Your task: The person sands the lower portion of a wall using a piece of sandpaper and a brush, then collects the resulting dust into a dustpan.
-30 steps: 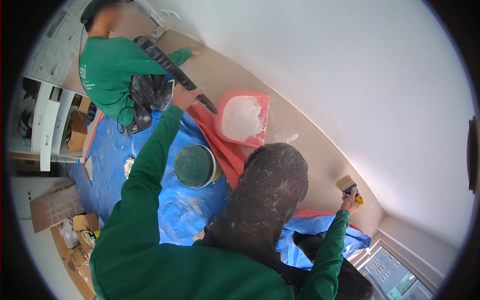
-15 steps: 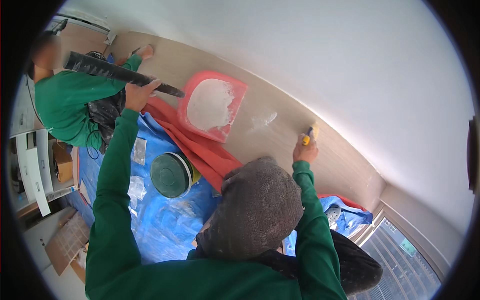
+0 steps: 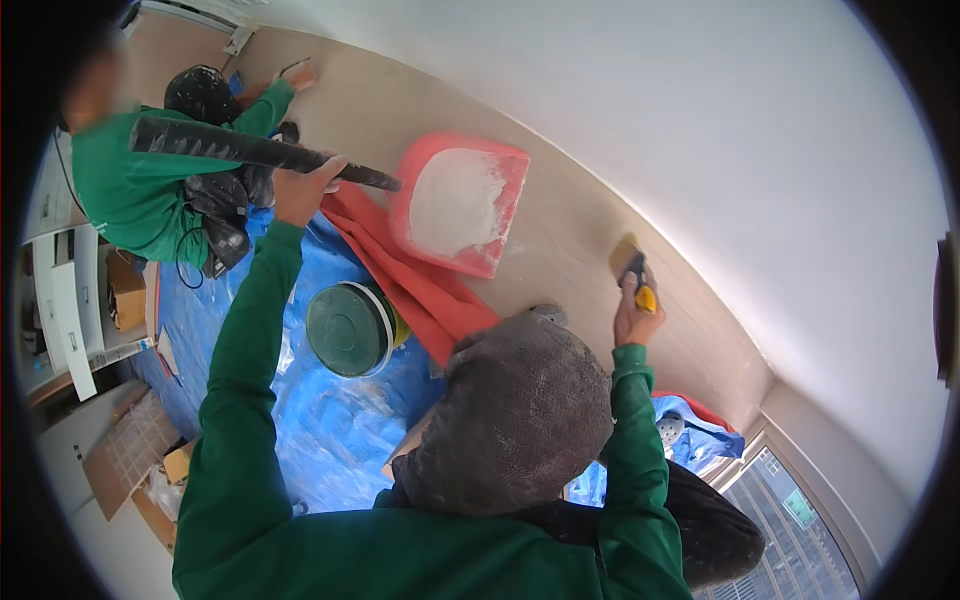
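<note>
My left hand [image 3: 310, 188] is closed around the long black handle [image 3: 230, 145] of a pink dustpan [image 3: 512, 190]. Much of the pan's inside is covered by white powder [image 3: 455, 200]. It rests on the wood-toned floor with its straight edge toward the right. In my right hand [image 3: 638, 315] is a brush [image 3: 628, 258] with pale bristles and a black and yellow handle. Its bristles lie against or close over the floor, near the white wall and apart from the dustpan.
A lidded green bucket [image 3: 350, 325] stands on blue sheeting [image 3: 325, 450] beside red cloth [image 3: 430, 290]. My dark-clothed knee [image 3: 515, 420] rises between my arms. A co-worker in a green top [image 3: 130, 190] crouches at the left, one hand on the floor. A window [image 3: 790, 515] is at lower right.
The dustpan has slid right, and the white streak beside it is now mostly out of sight. My right hand has moved right and turned, tilting the brush's bristles up and left.
</note>
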Available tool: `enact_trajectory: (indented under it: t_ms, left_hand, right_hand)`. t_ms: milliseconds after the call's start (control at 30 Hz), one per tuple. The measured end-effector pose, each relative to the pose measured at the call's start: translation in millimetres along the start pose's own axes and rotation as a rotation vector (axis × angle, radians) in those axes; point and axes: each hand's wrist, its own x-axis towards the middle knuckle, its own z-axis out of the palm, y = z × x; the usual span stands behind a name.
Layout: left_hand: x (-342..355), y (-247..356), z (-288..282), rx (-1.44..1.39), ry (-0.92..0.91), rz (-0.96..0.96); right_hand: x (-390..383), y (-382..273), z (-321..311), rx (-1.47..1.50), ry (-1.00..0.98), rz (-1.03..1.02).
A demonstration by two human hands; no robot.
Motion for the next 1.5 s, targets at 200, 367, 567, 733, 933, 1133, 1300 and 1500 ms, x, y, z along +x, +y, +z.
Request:
enact_trajectory:
  t_ms: [200,367,567,733,933,1133,1300,1500]
  left_hand:
    - [5,2,8,0.015,0.003,0.012]
    - [0,-5,2,-0.018,0.005,0.060]
    - [2,-17,-31,-0.050,0.088,-0.032]
    - [6,-18,-38,-0.026,0.097,0.027]
    - [8,-17,-30,-0.009,0.104,-0.047]
    - [7,-32,-45,-0.107,-0.009,-0.081]
    - [15,-35,-40,-0.024,-0.022,-0.016]
    - [7,-28,-40,-0.051,0.012,-0.071]
  right_hand:
    - [-35,26,28,-0.470,0.117,0.126]
    - [-70,10,158,0.005,-0.360,-0.153]
    - [-3,12,52,0.032,-0.223,-0.154]
    - [68,12,14,-0.284,0.106,0.058]
    - [-7,-22,202,-0.171,-0.389,-0.131]
    - [-8,-19,104,0.086,-0.270,-0.240]
    - [-17,0,56,-0.202,0.072,0.108]
    - [-63,-16,186,0.099,-0.484,-0.086]
